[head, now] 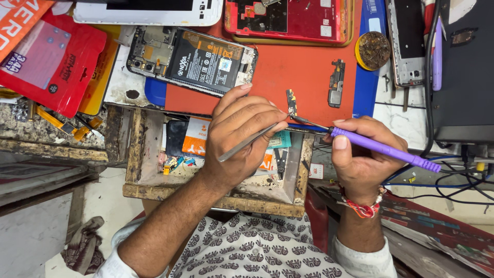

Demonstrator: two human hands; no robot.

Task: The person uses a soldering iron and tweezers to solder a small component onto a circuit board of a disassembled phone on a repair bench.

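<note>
Left hand [242, 136]: grasping metal tweezers [247, 142].
Right hand [363, 154]: clenched on purple soldering iron [383, 149].
Small board [292, 102]: on orange mat [288, 67], just beside iron tip.
Risk: tip may slip and burn the mat.

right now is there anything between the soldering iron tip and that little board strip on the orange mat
Nothing visible. The right hand holds the purple soldering iron, its tip right beside the small board strip on the orange mat. The left hand holds tweezers just below, not across that gap.
</note>
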